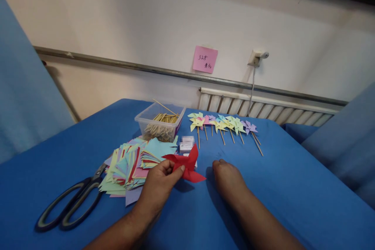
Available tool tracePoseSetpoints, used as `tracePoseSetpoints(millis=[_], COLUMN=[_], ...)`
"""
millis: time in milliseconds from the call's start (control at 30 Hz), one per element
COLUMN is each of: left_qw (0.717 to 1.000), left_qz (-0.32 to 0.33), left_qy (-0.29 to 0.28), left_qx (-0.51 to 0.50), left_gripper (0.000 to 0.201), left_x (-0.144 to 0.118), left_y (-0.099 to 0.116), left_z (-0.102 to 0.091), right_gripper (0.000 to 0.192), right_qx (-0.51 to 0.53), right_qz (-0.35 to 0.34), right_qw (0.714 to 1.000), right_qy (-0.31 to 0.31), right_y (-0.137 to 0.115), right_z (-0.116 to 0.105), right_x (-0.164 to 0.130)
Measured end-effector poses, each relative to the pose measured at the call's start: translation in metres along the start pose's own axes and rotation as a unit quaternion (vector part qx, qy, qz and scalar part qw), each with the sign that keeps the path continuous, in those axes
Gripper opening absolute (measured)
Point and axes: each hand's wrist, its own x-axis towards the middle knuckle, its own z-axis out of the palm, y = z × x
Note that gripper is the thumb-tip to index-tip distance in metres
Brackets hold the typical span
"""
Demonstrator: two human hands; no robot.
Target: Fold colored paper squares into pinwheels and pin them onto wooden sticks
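**Red paper pinwheel taking shape on a blue-covered table**

Head view: a pink sticky note point(205, 59) is hanging on the wall well beyond the hands, bearing handwriting that seems to begin "32"; the rest cannot be read. The label on the small white box point(186, 144) just beyond the grip is blurred.

The left hand point(159, 187) is reaching forward with its forearm low over the blue cloth point(293, 187), thumb and fingers pinching the near edge of a red paper pinwheel point(187, 164) and holding it just above the cloth. The right hand point(227, 177) is lying knuckles-up just right of the pinwheel, fingers curled under; whether it is gripping anything cannot be told.

Left of the grip, a stack of coloured paper squares point(131, 164) is lying fanned out, with black-handled scissors point(73, 203) further left. Beyond it, a clear tub of wooden sticks point(160, 122) is standing, and a row of finished pinwheels point(222, 125) is lying to its right.
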Motion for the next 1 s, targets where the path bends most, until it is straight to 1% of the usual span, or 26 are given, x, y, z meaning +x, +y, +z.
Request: tracePoseSetpoints(millis=[167, 367, 533, 767, 900, 1000], left_qw=[1.0, 1.0, 1.0, 1.0, 1.0, 1.0], left_qz=[-0.012, -0.01, -0.011, -0.004, -0.005, -0.004], left_qy=[-0.001, 0.006, -0.01, 0.005, -0.005, -0.008], left_qx=[-0.001, 0.002, -0.007, 0.001, -0.002, -0.002], left_gripper=[0.023, 0.025, 0.023, 0.025, 0.021, 0.021], left_x=[0.0, -0.001, -0.002, -0.002, -0.002, -0.001], left_y=[0.001, 0.004, 0.005, 0.004, 0.003, 0.002], left_z=[0.0, 0.001, 0.001, 0.002, 0.001, 0.0], right_gripper=[0.026, 0.016, 0.014, 0.017, 0.02, 0.021], right_qx=[0.002, 0.006, 0.011, 0.012, 0.017, 0.029], right_qz=[0.006, 0.014, 0.022, 0.023, 0.028, 0.028], right_qw=[1.0, 1.0, 1.0, 1.0, 0.999, 0.999], right_qy=[0.005, 0.013, 0.011, 0.008, 0.007, 0.016], right_y=[0.002, 0.011, 0.018, 0.018, 0.017, 0.018], right_z=[0.001, 0.001, -0.001, 0.004, 0.007, 0.004], right_x=[0.001, 0.003, 0.003, 0.002, 0.001, 0.001])
